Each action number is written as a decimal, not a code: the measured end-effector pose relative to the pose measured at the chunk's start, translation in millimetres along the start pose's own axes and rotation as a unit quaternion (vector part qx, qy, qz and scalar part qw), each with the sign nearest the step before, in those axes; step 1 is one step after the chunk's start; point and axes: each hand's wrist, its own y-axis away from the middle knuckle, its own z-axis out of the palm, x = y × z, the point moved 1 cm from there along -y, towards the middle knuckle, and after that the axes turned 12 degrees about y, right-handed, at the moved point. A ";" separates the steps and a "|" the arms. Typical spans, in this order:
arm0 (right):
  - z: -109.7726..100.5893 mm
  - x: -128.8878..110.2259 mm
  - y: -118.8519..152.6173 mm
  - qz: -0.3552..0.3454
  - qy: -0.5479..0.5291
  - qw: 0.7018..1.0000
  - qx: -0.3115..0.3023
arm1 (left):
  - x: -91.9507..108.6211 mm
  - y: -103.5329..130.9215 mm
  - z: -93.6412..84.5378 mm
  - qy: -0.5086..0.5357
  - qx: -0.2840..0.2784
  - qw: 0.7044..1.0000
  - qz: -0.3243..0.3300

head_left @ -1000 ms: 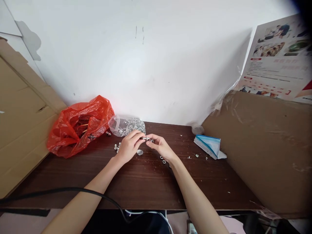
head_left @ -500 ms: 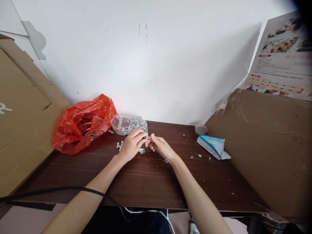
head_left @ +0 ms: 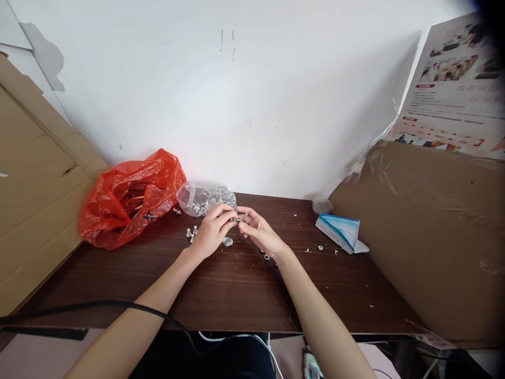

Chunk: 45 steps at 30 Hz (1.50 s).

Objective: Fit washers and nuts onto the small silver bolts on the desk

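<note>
My left hand (head_left: 211, 231) pinches a small silver metal part (head_left: 236, 219) between thumb and fingertips. Around the part's other end, my right hand (head_left: 260, 231) has its thumb and fingers curled and touching it; the fingers hide much of its shape. Just below my hands lies a round metal disc (head_left: 228, 242) on the dark brown table (head_left: 229, 295). Several small, pale, screw-like pieces (head_left: 188, 232) stand to the left of my left hand. By my right wrist lie several small dark-and-silver rings (head_left: 267, 257).
A clear plastic bag of metal parts (head_left: 219, 198) lies behind my left hand, beside an open red plastic bag (head_left: 130, 197). A blue-and-white packet (head_left: 338, 231) and a clear round lid (head_left: 322, 205) lie right. Cardboard (head_left: 426, 237) walls both sides; a black cable (head_left: 118, 303) crosses my left forearm.
The small metal part has turned between my hands and shows less. My right index finger has lifted and reaches further over it. The whole view has shifted slightly.
</note>
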 end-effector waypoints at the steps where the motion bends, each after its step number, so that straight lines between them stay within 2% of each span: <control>1: 0.1 0.6 -0.3 0.010 0.009 1.000 0.003 | 0.0 -0.1 0.3 -0.001 -0.001 1.000 0.000; 4: 0.7 0.6 -0.5 0.019 0.023 1.000 -0.001 | -0.3 -0.1 0.9 0.002 -0.011 1.000 0.000; 8: 1.3 -2.4 0.4 0.003 -0.030 1.000 0.001 | -1.7 0.5 0.3 0.018 0.001 1.000 -0.010; 16: 5.0 1.2 -0.9 0.053 -0.050 0.997 -0.004 | -2.0 0.5 -0.6 0.010 0.006 1.000 -0.008; 20: 4.4 -0.2 -0.3 0.036 -0.046 0.998 0.015 | -0.8 -0.9 -2.0 0.002 0.016 1.000 -0.009; 24: 2.8 0.3 -0.5 0.014 0.002 1.000 0.022 | 0.4 -0.6 -2.6 0.004 0.006 1.000 -0.009; 31: 3.5 -3.8 1.5 -0.036 0.070 0.996 0.040 | 0.0 2.9 -4.5 -0.078 0.001 0.989 -0.122; 36: 13.5 -4.5 0.5 -0.038 0.002 0.998 0.040 | 1.3 2.0 -4.7 -0.065 -0.008 0.991 -0.115; 39: 19.5 -1.5 -2.6 -0.048 -0.028 0.994 0.092 | 2.2 1.3 -3.7 -0.047 -0.020 0.994 -0.099; 42: 23.9 0.9 -5.1 -0.061 -0.065 0.987 0.136 | 1.8 1.3 -3.8 -0.055 -0.007 0.994 -0.090; 45: 26.4 3.7 -6.9 -0.034 -0.089 0.989 0.115 | 1.3 1.1 -5.1 -0.058 0.006 0.995 -0.087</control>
